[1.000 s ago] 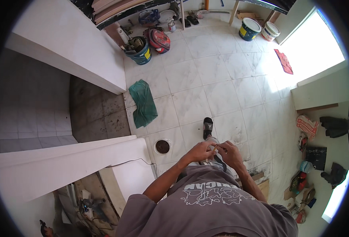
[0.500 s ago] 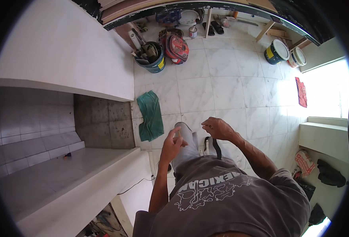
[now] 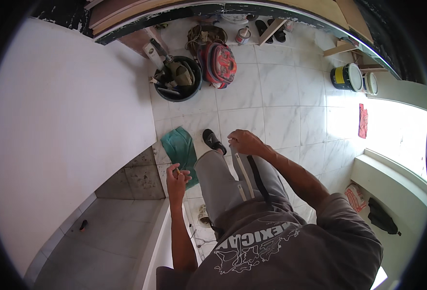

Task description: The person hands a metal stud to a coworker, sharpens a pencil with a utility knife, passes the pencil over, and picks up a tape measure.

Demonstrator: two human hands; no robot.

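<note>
My left hand (image 3: 177, 180), low at the left of my legs, has its fingers closed on a short, thin tan item (image 3: 178, 172), too small to identify. My right hand (image 3: 242, 142) is out in front over my gray pants (image 3: 213, 186), fingers pinched together; whatever they may hold is hidden. A teal cloth (image 3: 178, 147) lies crumpled on the white floor tiles beyond my left hand. My foot in a dark sandal (image 3: 212, 139) steps beside that cloth.
Ahead stand a bucket of tools (image 3: 177, 97), a red backpack (image 3: 219, 67), a can (image 3: 243, 35) and sandals under a wooden platform (image 3: 213, 10). Lidded pails (image 3: 344, 77) and a red cloth (image 3: 362, 121) are at right. A white wall (image 3: 58, 116) borders the left, beside a tiled recess (image 3: 107, 232).
I have moved forward toward the bucket and backpack, which appear nearer. My hands have parted from their joined position: the left moved down and leftward, the right leftward and slightly up.
</note>
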